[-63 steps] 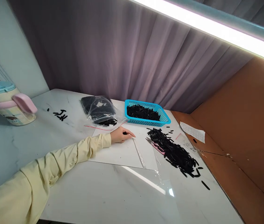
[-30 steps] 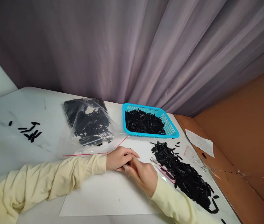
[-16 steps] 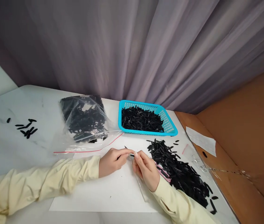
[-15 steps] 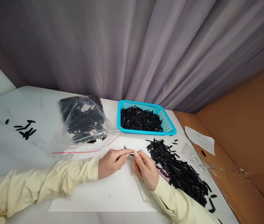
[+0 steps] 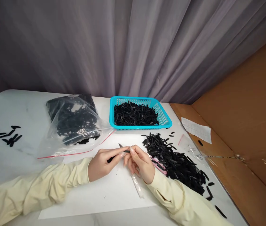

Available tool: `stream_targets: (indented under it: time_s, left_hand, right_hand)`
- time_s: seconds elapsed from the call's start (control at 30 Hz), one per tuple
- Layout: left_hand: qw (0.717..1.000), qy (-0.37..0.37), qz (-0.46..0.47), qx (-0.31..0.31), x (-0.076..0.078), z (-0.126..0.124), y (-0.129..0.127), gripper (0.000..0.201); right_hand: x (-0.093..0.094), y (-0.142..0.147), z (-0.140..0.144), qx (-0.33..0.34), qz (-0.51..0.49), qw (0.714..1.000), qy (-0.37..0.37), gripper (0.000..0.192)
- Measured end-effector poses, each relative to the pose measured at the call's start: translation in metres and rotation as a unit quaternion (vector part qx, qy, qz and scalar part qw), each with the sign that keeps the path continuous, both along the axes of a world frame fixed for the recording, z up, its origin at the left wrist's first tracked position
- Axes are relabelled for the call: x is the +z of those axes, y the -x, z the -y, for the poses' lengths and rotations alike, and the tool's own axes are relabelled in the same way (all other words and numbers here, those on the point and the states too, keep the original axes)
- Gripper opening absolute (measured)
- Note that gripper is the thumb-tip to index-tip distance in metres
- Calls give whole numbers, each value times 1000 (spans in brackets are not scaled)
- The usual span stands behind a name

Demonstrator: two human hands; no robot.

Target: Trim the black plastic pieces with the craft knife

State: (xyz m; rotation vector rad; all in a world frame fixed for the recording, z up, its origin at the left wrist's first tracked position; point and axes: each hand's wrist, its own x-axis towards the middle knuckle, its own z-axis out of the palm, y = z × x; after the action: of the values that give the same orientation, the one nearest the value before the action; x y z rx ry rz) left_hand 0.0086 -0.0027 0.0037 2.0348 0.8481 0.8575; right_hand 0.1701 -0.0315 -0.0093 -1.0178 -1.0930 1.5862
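At the desk's centre, the left hand pinches 1 thin black strip in its fingers, while the right hand, meeting it fingertip to fingertip, grips a narrow clear sleeve that trails toward 6 o'clock over a white sheet. The strip looks to be only at the sleeve's mouth, not yet slid in. Much seems left: a loose black pile lies at 3 o'clock, a filled blue basket at 12 o'clock, and a zip bag of strips at 10 o'clock.
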Motion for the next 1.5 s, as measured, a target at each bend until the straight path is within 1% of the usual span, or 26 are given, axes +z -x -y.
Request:
stream_targets:
  time_s: [0.1, 0.3, 0.5, 0.77, 0.93, 1.07, 1.23, 1.37, 1.5]
  left_hand:
    - [1000, 1, 0, 5, 2, -1, 1, 30]
    - [999, 37, -18, 23, 5, -1, 0, 32]
    - [999, 50, -6, 15, 4, -1, -1, 35]
    - [998, 65, -2, 1, 5, -1, -1, 35]
    - [998, 57, 5, 4, 4, -2, 0, 34]
    - [1000, 28, -4, 4, 2, -1, 1, 33]
    - [1000, -4, -9, -5, -2, -1, 3, 33]
    - [1000, -4, -8, -7, -2, -1, 3, 34]
    - [1000, 20, -1, -10, -1, 0, 3, 34]
  right_hand:
    - [0, -1, 0, 7, -11, 1000, 4, 34]
    - [2, 0, -1, 12, 1, 1000, 9, 38]
    - [3, -1, -2, 14, 5, 999, 34, 40]
    - [6, -3, -4, 40, -12, 998, 45, 41]
    - [5, -3, -3, 45, -15, 999, 20, 38]
    - [3, -4, -2, 55, -33, 998, 2, 35]
    - [1, -4, -3, 59, -57, 997, -2, 32]
    - [1, -4, -3, 58, -62, 996, -2, 31]
    - [1, -4, -3, 55, -60, 997, -3, 31]
